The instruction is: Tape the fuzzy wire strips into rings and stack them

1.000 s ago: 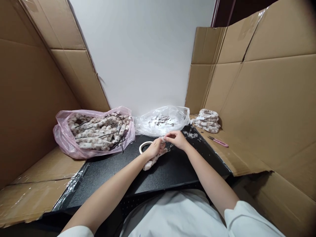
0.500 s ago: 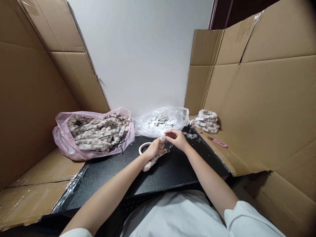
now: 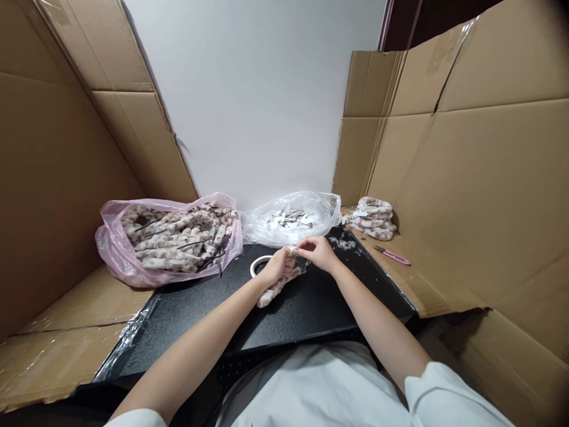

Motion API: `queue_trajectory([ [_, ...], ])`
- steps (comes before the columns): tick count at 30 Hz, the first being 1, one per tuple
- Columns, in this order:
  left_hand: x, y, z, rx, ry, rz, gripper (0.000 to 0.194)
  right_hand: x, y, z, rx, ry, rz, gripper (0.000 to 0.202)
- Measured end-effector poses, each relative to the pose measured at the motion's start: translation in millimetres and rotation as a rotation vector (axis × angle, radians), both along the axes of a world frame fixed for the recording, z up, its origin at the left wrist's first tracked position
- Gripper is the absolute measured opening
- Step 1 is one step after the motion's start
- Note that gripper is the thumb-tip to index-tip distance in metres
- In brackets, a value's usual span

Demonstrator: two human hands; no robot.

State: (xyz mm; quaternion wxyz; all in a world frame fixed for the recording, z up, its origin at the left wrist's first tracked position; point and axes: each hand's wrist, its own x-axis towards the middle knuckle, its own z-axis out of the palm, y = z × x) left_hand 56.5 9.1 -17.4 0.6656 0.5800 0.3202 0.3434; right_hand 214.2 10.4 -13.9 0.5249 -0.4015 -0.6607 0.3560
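My left hand (image 3: 276, 268) is closed around a fluffy white-and-brown strip (image 3: 272, 293), whose lower part hangs down onto the black table. My right hand (image 3: 316, 251) pinches at the upper end of the same strip, its fingertips close to the left thumb. Exactly what lies between the right fingertips is too small to tell. A white ring (image 3: 254, 265), like a roll of tape, lies on the table just behind my left hand and is partly covered by it.
A pink bag (image 3: 109, 254) of fluffy strips and dark cords stands left. Behind my hands lies a clear bag (image 3: 326, 209) of small labels. On the right are stacked fluffy loops (image 3: 377, 218), pink-handled snips (image 3: 397, 257) and lint (image 3: 343, 244). Cardboard walls (image 3: 498, 178) flank the black table (image 3: 195, 320).
My right fingers have moved slightly down and closer to my left thumb, at the strip's upper end. My left hand has hardly moved.
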Motion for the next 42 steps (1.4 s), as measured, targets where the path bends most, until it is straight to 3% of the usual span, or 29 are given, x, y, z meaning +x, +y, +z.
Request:
queue_trajectory([
  [6,0,-1,-0.5,-0.001,0.002,-0.007,0.037,-2,6,-7.2,-0.123,0.147,0.058,0.026],
  [12,1,-1,-2.6,0.005,0.001,0.007,0.033,-3,5,-7.6,-0.111,0.089,0.109,0.024],
  [22,8,-7,-0.5,0.032,0.082,0.080,0.036,-8,1,-11.1,0.059,-0.069,0.034,0.009],
  [28,3,-3,-1.1,0.015,-0.033,0.071,0.039,-19,-6,-2.9,0.207,-0.152,-0.014,0.028],
  [31,1,2,-3.7,-0.025,-0.083,0.048,0.042,-18,-3,-4.1,0.149,-0.042,0.009,0.038],
  [36,1,3,-5.2,-0.018,-0.082,-0.017,0.044,-5,6,-7.3,-0.028,0.114,0.078,0.025],
  [42,0,2,-4.3,-0.034,-0.096,-0.006,0.039,-7,8,-9.6,-0.125,0.194,0.086,0.027],
])
